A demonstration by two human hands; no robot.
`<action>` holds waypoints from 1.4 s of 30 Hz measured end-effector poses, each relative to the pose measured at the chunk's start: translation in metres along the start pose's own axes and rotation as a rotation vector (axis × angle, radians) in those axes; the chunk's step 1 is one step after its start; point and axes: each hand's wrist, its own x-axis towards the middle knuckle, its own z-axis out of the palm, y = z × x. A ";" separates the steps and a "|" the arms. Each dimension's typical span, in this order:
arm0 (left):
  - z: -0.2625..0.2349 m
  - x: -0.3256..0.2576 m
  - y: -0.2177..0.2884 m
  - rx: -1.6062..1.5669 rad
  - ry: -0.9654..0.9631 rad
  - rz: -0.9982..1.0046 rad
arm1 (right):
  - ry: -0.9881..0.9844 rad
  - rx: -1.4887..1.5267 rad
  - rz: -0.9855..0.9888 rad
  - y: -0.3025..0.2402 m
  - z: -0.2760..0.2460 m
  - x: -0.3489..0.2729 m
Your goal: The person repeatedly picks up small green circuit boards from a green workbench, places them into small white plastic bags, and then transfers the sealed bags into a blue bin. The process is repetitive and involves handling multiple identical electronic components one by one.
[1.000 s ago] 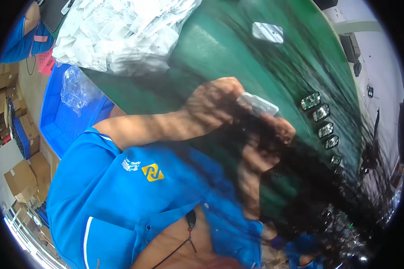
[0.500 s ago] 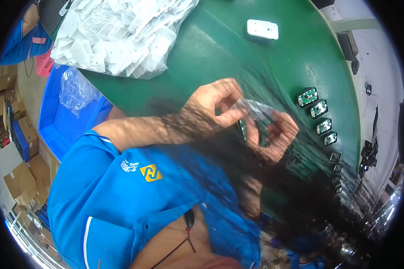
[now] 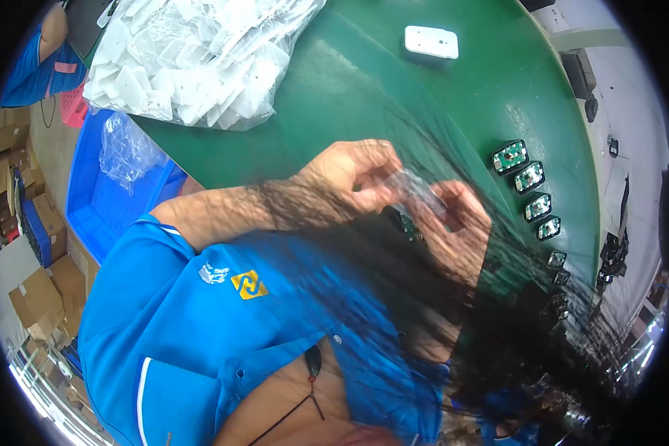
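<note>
A small clear plastic piece [image 3: 418, 187], perhaps film or a little bag, is stretched between my two hands over the green table. My left hand [image 3: 349, 177] pinches its left end between thumb and fingers. At its other end my right hand [image 3: 461, 227] has bent fingers closed on the plastic. Just below the hands a green circuit board [image 3: 409, 225] partly shows; whether it lies on the table or is held I cannot tell. Dark strands of hair hang across the view and cover much of my right hand and forearm.
On the green table [image 3: 342, 82], a large bag of white plastic parts [image 3: 193, 67] lies at far left and a white casing [image 3: 431, 42] farther back. Several black housings with circuit boards [image 3: 529, 178] line the right edge. A blue bin [image 3: 100, 212] stands at left.
The right hand has turned, its fingers drawing in closer to the plastic. The clear piece now lies more slanted and flatter between the hands. The left hand has shifted slightly.
</note>
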 end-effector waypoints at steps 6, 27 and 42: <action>-0.012 0.006 -0.004 -0.152 0.102 0.005 | -0.002 0.227 0.010 0.015 0.010 0.016; -0.030 0.038 -0.020 1.340 0.380 0.418 | 0.252 -0.326 -0.305 0.057 -0.087 0.043; -0.044 0.036 -0.025 1.262 0.147 0.567 | 0.470 -0.969 -0.482 0.065 -0.081 0.036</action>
